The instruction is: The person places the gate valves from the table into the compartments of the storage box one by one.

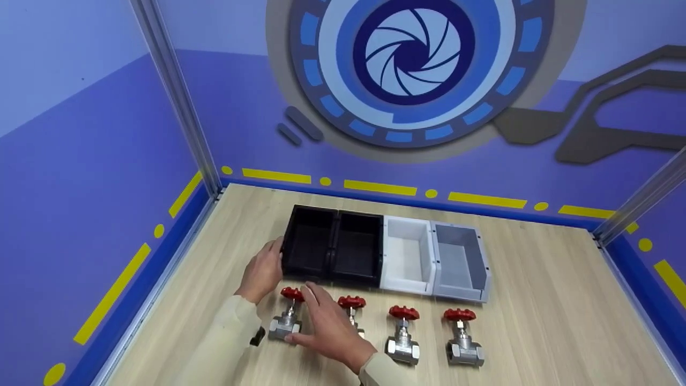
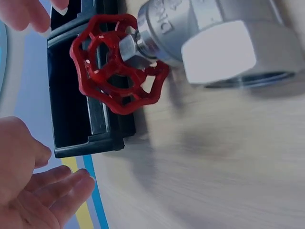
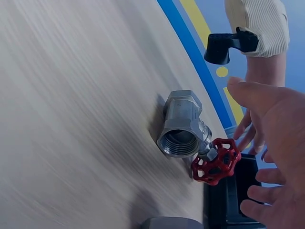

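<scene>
My left hand [image 1: 262, 271] is at the left side of the leftmost black bin [image 1: 308, 244], its fingertips appearing to touch the wall. In the left wrist view its fingers [image 2: 62, 195] are extended beside the bin's end. My right hand [image 1: 335, 329] hovers with spread fingers between two metal valves with red handwheels. The leftmost valve [image 1: 285, 327] stands by its thumb; the second valve [image 1: 352, 303] is partly hidden behind the hand. In the right wrist view, the right hand [image 3: 281, 143] holds nothing, near a valve's red handwheel [image 3: 218, 162].
A second black bin [image 1: 358, 246], a white bin [image 1: 407, 257] and a grey bin [image 1: 455, 260] continue the row. Two more valves, the third [image 1: 403, 343] and the fourth [image 1: 464, 348], stand to the right on the wooden table [image 1: 557, 321]. Purple panels [image 1: 230, 107] enclose the table.
</scene>
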### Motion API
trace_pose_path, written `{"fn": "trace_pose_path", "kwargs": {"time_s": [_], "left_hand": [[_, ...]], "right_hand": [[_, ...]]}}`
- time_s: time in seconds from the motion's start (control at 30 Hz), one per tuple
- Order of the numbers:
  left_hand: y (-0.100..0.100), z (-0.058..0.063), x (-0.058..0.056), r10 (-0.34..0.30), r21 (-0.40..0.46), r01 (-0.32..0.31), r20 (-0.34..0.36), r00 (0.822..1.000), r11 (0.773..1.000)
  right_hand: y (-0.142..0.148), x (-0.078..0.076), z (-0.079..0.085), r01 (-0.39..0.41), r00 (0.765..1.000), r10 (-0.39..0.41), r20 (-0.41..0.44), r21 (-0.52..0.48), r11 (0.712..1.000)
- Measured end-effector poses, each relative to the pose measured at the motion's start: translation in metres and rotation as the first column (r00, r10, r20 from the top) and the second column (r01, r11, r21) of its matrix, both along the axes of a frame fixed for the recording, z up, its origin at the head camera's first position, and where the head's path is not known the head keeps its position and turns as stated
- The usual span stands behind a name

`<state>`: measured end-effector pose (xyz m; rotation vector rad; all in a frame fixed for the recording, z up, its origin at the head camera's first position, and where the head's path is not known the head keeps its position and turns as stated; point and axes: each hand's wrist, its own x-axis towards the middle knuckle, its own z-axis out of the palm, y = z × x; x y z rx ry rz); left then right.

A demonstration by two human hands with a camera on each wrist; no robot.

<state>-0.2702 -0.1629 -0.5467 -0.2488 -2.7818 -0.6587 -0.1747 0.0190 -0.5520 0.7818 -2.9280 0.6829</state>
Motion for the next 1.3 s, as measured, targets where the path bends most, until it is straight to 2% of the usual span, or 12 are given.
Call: {"fn": "trace_pose_path", "kwargs": {"time_s": [0.17, 0.33, 0.57, 0.7, 0.8, 1.03, 1.3], "left_hand": [[-0.003, -0.004, -0.004, -0.021, 0.004, 0.021, -0.001, 1.000, 1.000], [-0.005, -0.006, -0.007, -0.017, 0.010, 0.017, -0.004, 1.000, 1.000], [-0.005, -0.009, -0.010, -0.027, -0.002, 0.027, -0.041, 0.999, 1.000], [-0.004, -0.010, -0.011, -0.043, 0.011, 0.043, -0.033, 0.999, 0.999], [-0.003, -0.009, -0.013, -0.045, 0.012, 0.045, -0.011, 0.999, 0.999], [0.002, -0.006, -0.016, -0.085, 0.001, 0.085, -0.018, 0.996, 0.996], [0.003, -0.008, -0.023, -0.103, -0.063, 0.104, 0.006, 0.995, 0.993]], "right_hand": [[-0.003, -0.003, -0.002, -0.008, 1.000, 0.008, 0.009, 0.006, 1.000], [-0.005, -0.006, -0.003, -0.026, 1.000, 0.026, 0.010, 0.006, 1.000], [-0.007, -0.011, -0.002, -0.013, 0.997, 0.012, 0.077, 0.013, 1.000], [-0.010, -0.012, -0.006, -0.023, 0.996, 0.019, 0.090, 0.039, 0.999], [-0.013, -0.012, -0.008, -0.039, 0.997, 0.036, 0.067, 0.053, 0.998], [-0.019, -0.013, -0.012, -0.063, 0.997, 0.059, 0.053, 0.067, 0.996], [-0.025, -0.014, -0.015, -0.063, 0.995, 0.057, 0.076, 0.078, 0.995]]}}
